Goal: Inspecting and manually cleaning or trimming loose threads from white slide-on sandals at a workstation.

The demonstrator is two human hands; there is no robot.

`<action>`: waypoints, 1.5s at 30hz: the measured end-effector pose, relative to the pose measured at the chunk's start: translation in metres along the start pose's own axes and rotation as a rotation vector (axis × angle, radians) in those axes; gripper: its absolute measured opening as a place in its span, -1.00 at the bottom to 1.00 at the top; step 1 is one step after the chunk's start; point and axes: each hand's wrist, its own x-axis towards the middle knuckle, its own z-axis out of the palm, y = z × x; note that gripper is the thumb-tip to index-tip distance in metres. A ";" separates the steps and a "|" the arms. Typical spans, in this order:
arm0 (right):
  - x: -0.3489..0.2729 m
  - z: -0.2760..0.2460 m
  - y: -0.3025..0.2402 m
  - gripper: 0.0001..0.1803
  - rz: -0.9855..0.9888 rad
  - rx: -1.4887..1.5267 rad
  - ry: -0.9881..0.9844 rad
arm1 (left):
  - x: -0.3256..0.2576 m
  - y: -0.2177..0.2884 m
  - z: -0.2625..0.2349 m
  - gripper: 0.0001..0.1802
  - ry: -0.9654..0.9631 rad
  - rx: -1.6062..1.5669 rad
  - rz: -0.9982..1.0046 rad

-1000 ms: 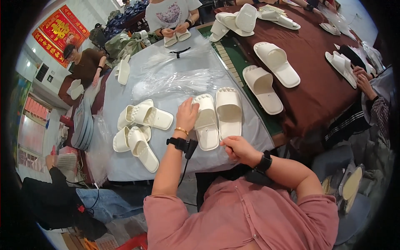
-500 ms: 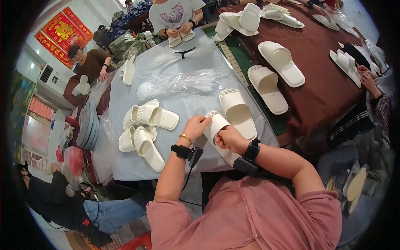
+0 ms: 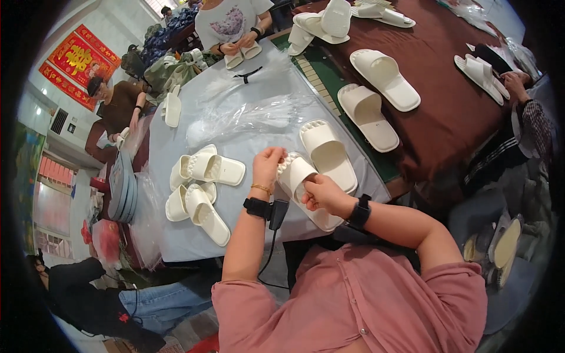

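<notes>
Pink buttoned shirt (image 3: 400, 288), black wristbands (image 3: 258, 207)

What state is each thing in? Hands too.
Left hand: fingers bent, at near slipper's toe; grip unclear
Right hand: fingers curled, at its strap opening; grip unclear
Near slipper: strap up, between hands
Next slipper: strap up, on table
Left slippers: four, overlapping
Clear bags: lying spread, wrinkled
Black tie: on farther bags; knot unclear
Brown cloth: spread, creased

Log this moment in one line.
left hand: by toe end of slipper; right hand: curled at its opening; second slipper: alongside; clear plastic bags: beyond
</notes>
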 end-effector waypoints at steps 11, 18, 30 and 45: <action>-0.088 -0.051 -0.046 -0.63 -0.314 0.225 -0.307 | 0.015 0.029 0.020 -0.74 0.253 0.314 0.407; -0.073 -0.054 -0.039 -0.73 -0.255 0.205 -0.062 | 0.041 0.017 0.062 -0.73 0.069 0.515 0.455; -0.036 -0.070 -0.035 -0.73 0.201 0.136 0.016 | 0.034 0.016 0.060 -0.74 -0.154 0.473 0.257; -0.009 -0.073 -0.051 -0.81 0.169 -0.252 0.066 | 0.023 0.026 0.071 -0.76 -0.372 0.150 -0.064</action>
